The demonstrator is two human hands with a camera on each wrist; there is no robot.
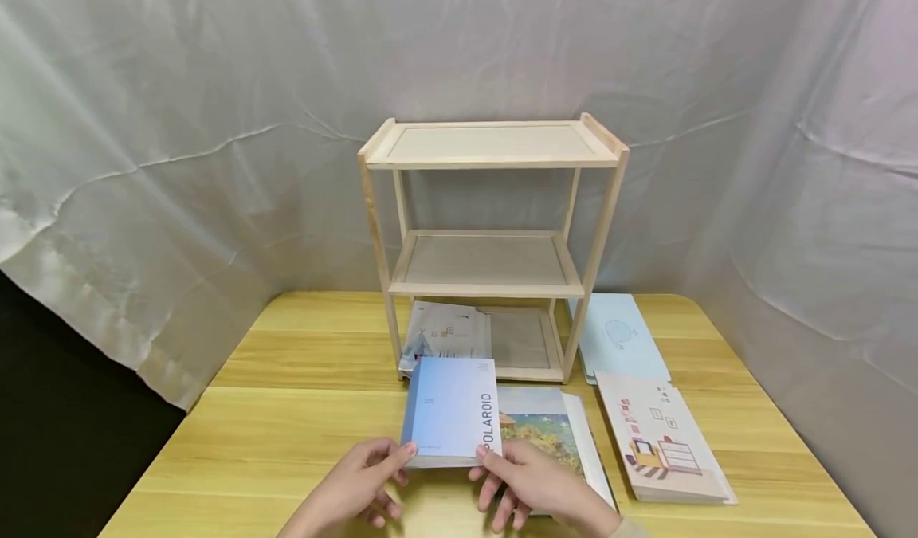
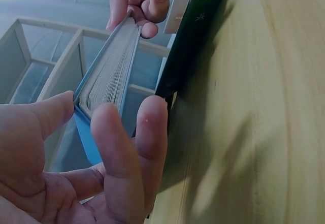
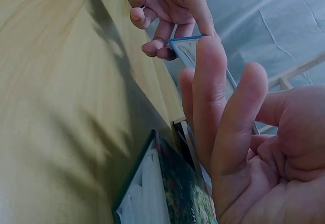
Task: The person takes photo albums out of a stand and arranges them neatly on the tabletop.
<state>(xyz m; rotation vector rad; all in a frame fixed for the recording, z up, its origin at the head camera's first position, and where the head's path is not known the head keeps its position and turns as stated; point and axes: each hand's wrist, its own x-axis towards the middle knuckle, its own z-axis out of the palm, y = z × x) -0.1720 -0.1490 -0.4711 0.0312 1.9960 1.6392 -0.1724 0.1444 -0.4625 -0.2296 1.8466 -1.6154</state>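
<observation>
Both hands hold a blue photo album point(image 1: 455, 410) marked POLAROID above the table, one at each near corner. My left hand point(image 1: 366, 478) pinches the left corner, thumb on the cover and fingers beneath. At the right corner my right hand point(image 1: 534, 478) pinches it the same way. The page edges of the album point(image 2: 109, 71) face me in the left wrist view. Under and beside the right hand lies an album with a painted landscape cover point(image 1: 548, 434), its dark green side point(image 2: 190, 41) showing in the left wrist view.
A wooden three-tier shelf point(image 1: 488, 291) stands at the back. On its bottom tier, at the left, rests an illustrated album point(image 1: 452, 327). To the right on the table point(image 1: 287, 410) lie a light blue album point(image 1: 620, 335) and a cream album with furniture drawings point(image 1: 663, 442).
</observation>
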